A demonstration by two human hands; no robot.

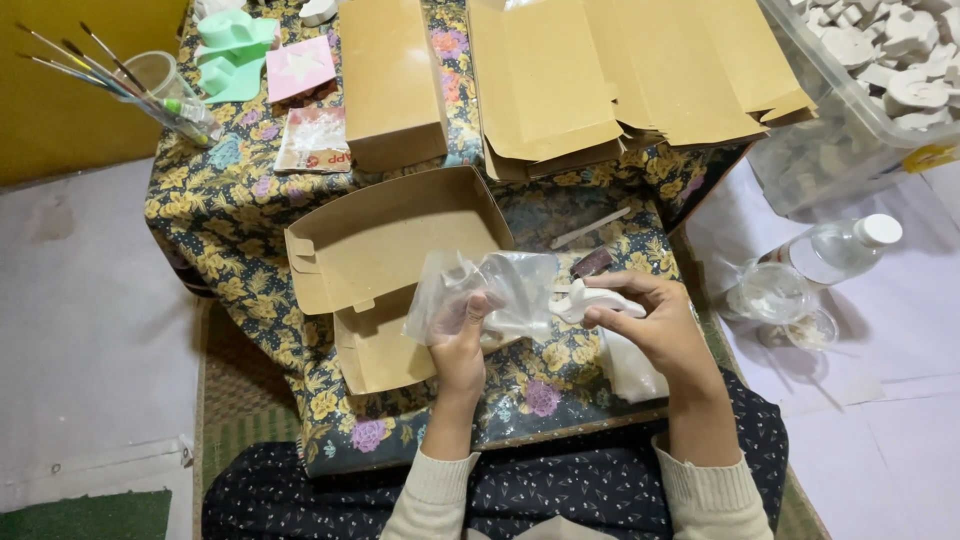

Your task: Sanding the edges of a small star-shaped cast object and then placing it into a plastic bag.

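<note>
My left hand [458,340] holds a clear plastic bag [490,290] open above the low table. My right hand [655,320] grips a small white plaster figure [585,298] at the bag's right edge, its end just at the bag's mouth. Both hands hover over an open brown cardboard box [385,255] lying on the floral tablecloth [220,210]. My sleeves are cream and my lap is covered in dark patterned fabric.
A closed brown box [390,80] and a stack of flat cardboard blanks [610,75] lie at the back. A cup with paintbrushes [160,85], green moulds [232,50] and a pink card [300,65] sit back left. A clear bin of plaster pieces [870,90] and a plastic bottle [840,248] are right.
</note>
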